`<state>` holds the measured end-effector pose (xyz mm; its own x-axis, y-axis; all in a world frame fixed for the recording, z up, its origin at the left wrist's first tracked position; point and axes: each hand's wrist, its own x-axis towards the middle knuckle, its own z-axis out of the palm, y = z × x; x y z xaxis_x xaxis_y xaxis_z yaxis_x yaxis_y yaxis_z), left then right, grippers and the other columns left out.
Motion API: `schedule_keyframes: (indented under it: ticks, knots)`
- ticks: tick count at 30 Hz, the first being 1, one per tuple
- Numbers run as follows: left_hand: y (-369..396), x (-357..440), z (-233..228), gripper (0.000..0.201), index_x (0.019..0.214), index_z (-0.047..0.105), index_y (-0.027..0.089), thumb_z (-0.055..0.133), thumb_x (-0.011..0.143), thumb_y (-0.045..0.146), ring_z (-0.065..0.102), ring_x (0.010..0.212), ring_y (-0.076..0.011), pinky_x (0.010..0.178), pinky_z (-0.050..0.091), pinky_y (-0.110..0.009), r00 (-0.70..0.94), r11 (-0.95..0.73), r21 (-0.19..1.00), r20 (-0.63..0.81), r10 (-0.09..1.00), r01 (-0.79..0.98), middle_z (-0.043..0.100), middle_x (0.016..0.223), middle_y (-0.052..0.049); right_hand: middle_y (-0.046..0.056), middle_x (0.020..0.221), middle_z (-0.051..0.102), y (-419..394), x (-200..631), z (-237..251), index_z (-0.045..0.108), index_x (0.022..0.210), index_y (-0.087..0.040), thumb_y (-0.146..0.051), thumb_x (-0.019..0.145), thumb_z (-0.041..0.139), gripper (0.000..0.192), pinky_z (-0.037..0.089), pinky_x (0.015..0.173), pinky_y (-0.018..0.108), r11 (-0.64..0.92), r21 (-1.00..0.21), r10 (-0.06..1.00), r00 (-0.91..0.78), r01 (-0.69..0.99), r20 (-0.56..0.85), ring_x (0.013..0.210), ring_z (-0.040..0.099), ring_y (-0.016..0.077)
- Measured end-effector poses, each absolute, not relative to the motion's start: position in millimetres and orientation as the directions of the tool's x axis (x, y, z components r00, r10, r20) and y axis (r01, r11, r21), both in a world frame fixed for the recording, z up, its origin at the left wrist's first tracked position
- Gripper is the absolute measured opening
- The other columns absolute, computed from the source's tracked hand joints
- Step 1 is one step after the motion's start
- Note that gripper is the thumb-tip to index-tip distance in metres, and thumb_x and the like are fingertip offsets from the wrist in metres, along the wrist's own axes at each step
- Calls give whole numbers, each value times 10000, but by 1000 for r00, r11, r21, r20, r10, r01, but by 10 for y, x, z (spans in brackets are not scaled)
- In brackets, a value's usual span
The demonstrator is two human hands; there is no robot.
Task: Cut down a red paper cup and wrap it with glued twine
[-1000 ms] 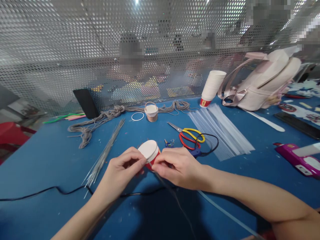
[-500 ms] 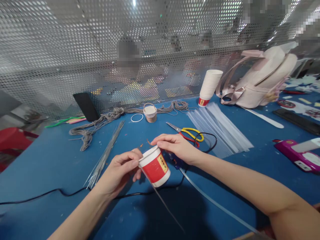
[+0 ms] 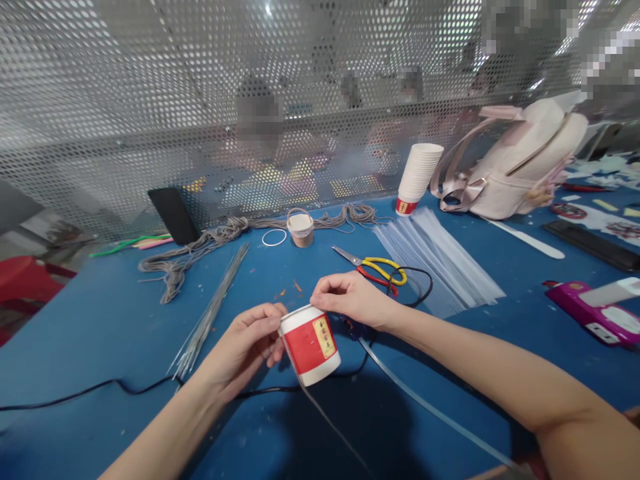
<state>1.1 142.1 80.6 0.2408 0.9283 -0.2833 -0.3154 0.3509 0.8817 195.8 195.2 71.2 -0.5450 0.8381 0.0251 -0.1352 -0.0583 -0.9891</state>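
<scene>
An upside-down red and white paper cup [image 3: 310, 345] with a yellow label is held just above the blue table [image 3: 100, 320]. My left hand [image 3: 249, 343] grips its left side near the top. My right hand [image 3: 350, 300] pinches at the cup's top right edge, fingers curled. A thin grey wire [image 3: 330, 420] hangs from under the cup toward me. A clear thin stick [image 3: 430, 408] lies on the table below my right forearm.
Yellow and red scissors [image 3: 375, 267] and a black cable loop [image 3: 417, 287] lie behind my right hand. A sheaf of clear sticks [image 3: 440, 257], stacked cups [image 3: 419, 175], a pink bag [image 3: 520, 167], grey cord [image 3: 200, 243], metal wires [image 3: 210, 310] and a perforated screen [image 3: 150, 100] surround.
The cup has been turned from base-facing-me to upside down with its side showing, and lowered slightly. My right hand shifted from the cup's side to its top edge.
</scene>
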Motion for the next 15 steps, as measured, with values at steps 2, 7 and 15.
schedule_keyframes:
  ticks: [2,7,15]
  knots:
    - [1417,13,803,236,594,664,152,828,606,321,532,367,-64,349,401,-142,239,374,876,-309,920,-304,623,565,15,-59,589,523,1942,1950,717,582,616,-148,-384,639,768,301,346,561,221,-45,-995,839,-544,-85,8,562,430,69]
    - [1408,20,787,226,663,699,156,832,597,326,530,361,-74,365,415,-145,234,413,872,-358,904,-262,623,500,2,-71,546,455,1917,1928,745,517,576,-161,-467,605,781,405,268,504,220,-38,-998,845,-532,50,-59,525,362,67]
    - [1407,17,762,241,585,651,144,800,640,325,530,376,-66,376,411,-150,238,406,877,-350,906,-258,622,540,6,-52,561,486,1942,1949,788,578,578,-161,-327,718,611,220,282,557,243,-125,-991,811,-580,-40,-79,556,376,87]
